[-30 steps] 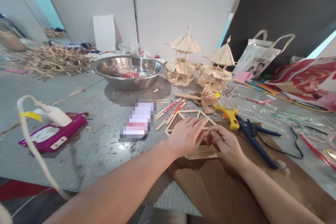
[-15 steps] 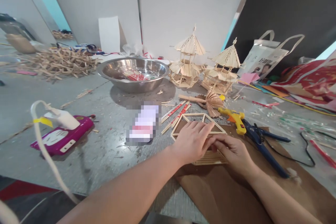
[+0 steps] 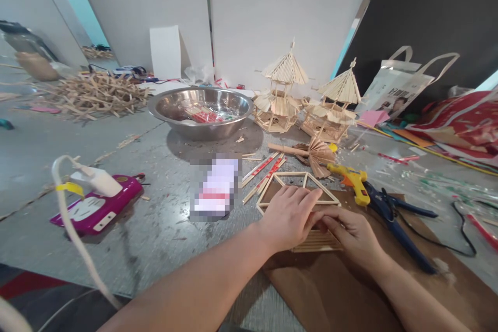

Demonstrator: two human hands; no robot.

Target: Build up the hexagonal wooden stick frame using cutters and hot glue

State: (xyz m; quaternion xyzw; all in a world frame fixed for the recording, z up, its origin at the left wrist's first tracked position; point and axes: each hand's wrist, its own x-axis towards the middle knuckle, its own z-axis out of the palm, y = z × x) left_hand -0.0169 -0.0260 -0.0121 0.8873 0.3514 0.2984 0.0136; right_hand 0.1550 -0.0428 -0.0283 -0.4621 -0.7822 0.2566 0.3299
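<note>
A hexagonal frame of pale wooden sticks, with spokes meeting near its middle, lies partly on brown paper. My left hand rests over it, the fingers bent down onto the frame and the thumb close to my right fingertips. At the frame's near edge my right hand pinches with thumb and forefinger; the exact spot gripped is hidden between the hands. Below them shows a section of sticks laid side by side. Loose sticks with red wrappers lie just beyond the frame's left side.
Right of the hands lie a yellow glue gun and blue-handled pliers. A phone, a purple power strip and a steel basin are leftward. Two stick pavilions stand behind, near a folded paper fan.
The view has shifted slightly, so everything sits a little lower and further right. Both hands keep nearly the same hold at the frame's near edge.
</note>
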